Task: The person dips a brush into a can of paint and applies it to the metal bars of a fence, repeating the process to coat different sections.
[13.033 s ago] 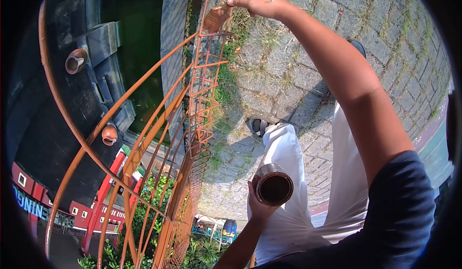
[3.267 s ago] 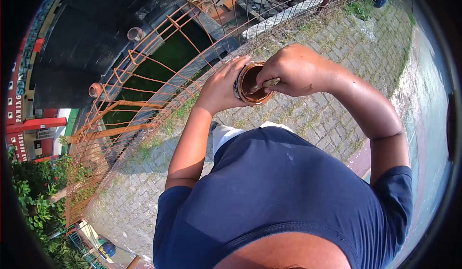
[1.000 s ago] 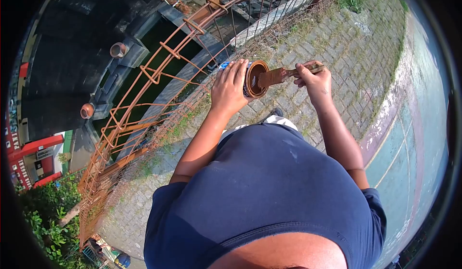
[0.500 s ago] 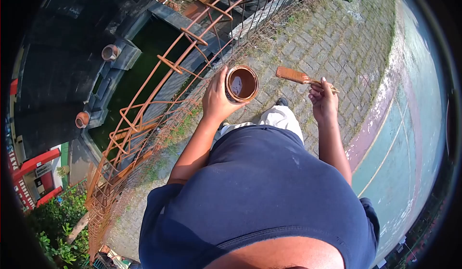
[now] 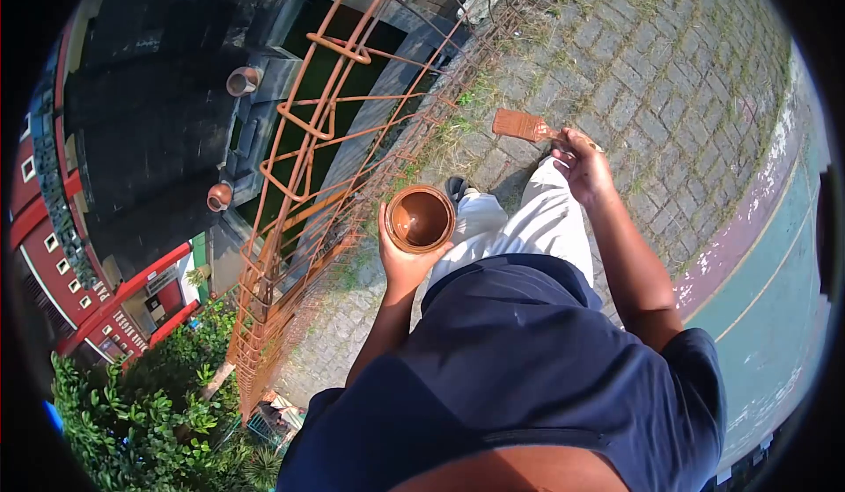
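Note:
My left hand [image 5: 407, 263] is wrapped round an open paint can [image 5: 420, 244], held in front of my waist. Inside it I see brown walls and a pale shiny spot at the bottom. Further out on the right, my right hand [image 5: 584, 168] grips a paintbrush [image 5: 521, 125] by its handle. The brush's flat head is coated in reddish brown and points left, above the paving. Brush and can are well apart. To the left of both hands runs a cage of rusty-brown steel bars [image 5: 304, 131].
Block paving [image 5: 651, 96] with grass in its joints lies ahead and right, bordered by a green painted court [image 5: 766, 290]. Beyond the bars is a dark pool with clay pots [image 5: 242, 81] on its edge. Bushes [image 5: 150, 413] and a red building [image 5: 70, 272] stand at lower left.
The can has come lower and nearer my body, while the brush has turned to show its broad face. My view has shifted, and more of my legs shows.

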Demonstrator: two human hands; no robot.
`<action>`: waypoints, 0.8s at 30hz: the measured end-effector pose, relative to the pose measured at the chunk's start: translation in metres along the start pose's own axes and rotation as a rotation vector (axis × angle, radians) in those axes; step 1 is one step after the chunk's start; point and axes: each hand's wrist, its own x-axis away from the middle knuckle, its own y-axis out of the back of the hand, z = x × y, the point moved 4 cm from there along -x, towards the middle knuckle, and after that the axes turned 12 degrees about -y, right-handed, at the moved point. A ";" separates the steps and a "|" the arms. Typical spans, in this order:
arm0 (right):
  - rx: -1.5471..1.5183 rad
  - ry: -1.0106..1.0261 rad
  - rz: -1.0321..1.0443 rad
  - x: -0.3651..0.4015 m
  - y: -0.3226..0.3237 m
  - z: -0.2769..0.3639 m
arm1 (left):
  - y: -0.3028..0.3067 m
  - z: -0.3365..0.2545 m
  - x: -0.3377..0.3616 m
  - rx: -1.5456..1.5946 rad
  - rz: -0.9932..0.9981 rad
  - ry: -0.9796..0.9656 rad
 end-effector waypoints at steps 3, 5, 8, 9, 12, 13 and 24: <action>0.114 0.051 0.051 -0.039 -0.046 -0.004 | 0.005 0.005 0.010 0.007 0.094 0.071; 0.117 0.083 0.133 -0.063 -0.077 -0.026 | 0.014 0.022 0.021 -0.016 0.196 0.098; 0.085 0.172 0.127 -0.106 -0.102 -0.038 | 0.015 0.037 0.021 0.055 0.301 0.068; 0.073 0.189 0.107 -0.119 -0.105 -0.046 | 0.013 0.034 0.018 0.302 0.245 0.381; -0.109 0.276 0.184 -0.151 -0.115 -0.052 | 0.027 0.053 0.037 0.243 0.280 0.499; -0.182 0.309 0.346 -0.150 -0.128 -0.048 | 0.036 0.063 0.043 0.096 0.322 0.389; 0.075 0.737 -0.121 -0.142 -0.182 -0.048 | 0.062 0.088 0.056 -0.134 0.408 0.347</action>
